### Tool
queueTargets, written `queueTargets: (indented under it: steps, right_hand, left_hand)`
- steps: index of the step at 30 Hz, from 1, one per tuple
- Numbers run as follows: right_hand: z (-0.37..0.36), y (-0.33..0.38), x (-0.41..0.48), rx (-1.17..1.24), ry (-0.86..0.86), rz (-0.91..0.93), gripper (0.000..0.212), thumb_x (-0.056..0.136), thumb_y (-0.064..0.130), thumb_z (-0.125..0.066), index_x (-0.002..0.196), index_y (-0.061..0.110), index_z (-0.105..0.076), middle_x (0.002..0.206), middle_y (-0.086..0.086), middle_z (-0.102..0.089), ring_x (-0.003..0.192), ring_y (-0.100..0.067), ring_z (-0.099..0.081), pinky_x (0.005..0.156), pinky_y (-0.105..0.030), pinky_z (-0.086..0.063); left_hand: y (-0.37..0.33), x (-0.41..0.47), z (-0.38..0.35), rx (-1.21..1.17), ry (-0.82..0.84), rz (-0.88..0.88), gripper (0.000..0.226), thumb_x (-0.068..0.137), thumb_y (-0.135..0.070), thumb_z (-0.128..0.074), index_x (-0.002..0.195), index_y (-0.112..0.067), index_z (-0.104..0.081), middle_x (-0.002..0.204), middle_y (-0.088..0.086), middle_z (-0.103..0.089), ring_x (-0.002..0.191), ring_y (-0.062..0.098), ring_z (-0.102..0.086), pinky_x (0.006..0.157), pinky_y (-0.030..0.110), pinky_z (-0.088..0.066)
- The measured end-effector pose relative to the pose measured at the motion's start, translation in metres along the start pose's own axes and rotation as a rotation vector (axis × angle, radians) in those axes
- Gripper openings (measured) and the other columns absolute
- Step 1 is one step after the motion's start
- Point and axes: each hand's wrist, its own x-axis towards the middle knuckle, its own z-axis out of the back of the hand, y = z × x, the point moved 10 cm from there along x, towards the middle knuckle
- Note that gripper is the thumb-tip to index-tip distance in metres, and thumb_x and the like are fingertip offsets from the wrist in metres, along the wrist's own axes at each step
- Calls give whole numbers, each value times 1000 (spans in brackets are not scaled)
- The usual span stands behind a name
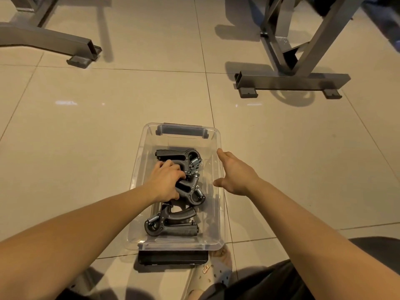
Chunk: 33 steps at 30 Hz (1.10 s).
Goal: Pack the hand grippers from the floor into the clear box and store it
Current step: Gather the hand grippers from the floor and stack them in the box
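Low centre of the frame, the box [217, 213] holds the grippers [173, 224]; left hand [166, 180] grips one inside, right hand [236, 176] spread at the rim — piled carelessly, springs may snag.

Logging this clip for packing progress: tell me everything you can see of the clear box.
The clear box is a transparent plastic rectangular tub with rounded corners, lidless, standing flat on the tiled floor. Dark latches sit at its far and near ends. Black hand grippers with steel springs lie inside. The left hand is inside, curled on one; the right hand hovers open at the right rim, contact unclear.
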Motion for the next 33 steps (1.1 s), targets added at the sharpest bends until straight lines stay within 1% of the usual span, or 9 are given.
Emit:
queueTargets:
  steps: [5,9,14,17,19,22,25,28,33]
  right_hand:
    - [1,3,-2,-23,6,-19,99,85,36,-77,158,19,-13,158,-2,-32,135,-28,-48,101,-45,-49]
    - [8,10,-4,-80,1,-59,96,82,36,-80,155,17,-21,152,-4,-40,129,-29,-53,98,-45,-51]
    - [16,24,-15,-172,-52,-101,75,81,40,-81,141,17,-43,138,-4,-51,120,-28,-57,89,-41,-52]
    - [25,49,-25,-216,-113,-84,67,83,42,-78,138,16,-49,137,-6,-51,118,-28,-58,87,-41,-53]
    - [35,80,-30,-205,-166,-32,63,84,41,-76,136,15,-52,141,-7,-51,116,-27,-59,88,-42,-54]
    - [50,143,-37,-129,-203,86,57,85,37,-75,135,15,-57,138,-5,-57,113,-26,-61,90,-39,-54]
    - [60,219,-48,-38,-186,234,60,84,35,-77,137,16,-58,136,-3,-60,117,-25,-60,93,-36,-50]
    - [65,303,-63,8,-166,386,56,83,36,-80,131,15,-62,131,-4,-63,111,-24,-62,93,-39,-52]
    - [66,444,-103,29,-204,619,50,82,36,-81,126,18,-64,129,-2,-64,111,-21,-62,90,-38,-53]
  left_hand:
    - [-1,-6,7,-7,-2,4,78,74,-55,-78,143,-29,-53,137,-7,-54,130,19,-38,111,41,-28]
    - [2,-25,36,-54,-40,-1,73,75,-53,-79,140,-27,-56,136,-7,-55,127,18,-40,108,38,-31]
    - [21,-73,89,-100,-121,-29,60,75,-55,-76,128,-30,-64,124,-9,-60,121,17,-46,99,35,-36]
    - [39,-113,122,-102,-121,5,59,75,-58,-77,124,-28,-65,122,-9,-62,119,17,-49,98,36,-40]
    - [57,-141,141,-148,-100,64,60,75,-56,-80,125,-27,-64,122,-9,-62,118,16,-50,96,36,-43]
    - [87,-191,168,-238,-78,168,55,76,-45,-85,124,-25,-65,123,-9,-63,120,13,-52,92,30,-45]
    - [118,-250,199,-256,-128,253,54,77,-41,-85,124,-22,-67,126,-8,-65,119,11,-57,94,28,-48]
    - [152,-311,220,-238,-162,346,55,78,-44,-84,125,-23,-66,124,-6,-65,116,14,-60,95,33,-53]
    - [216,-415,234,-261,-277,510,55,80,-41,-83,127,-19,-65,123,-3,-66,113,17,-62,96,37,-55]
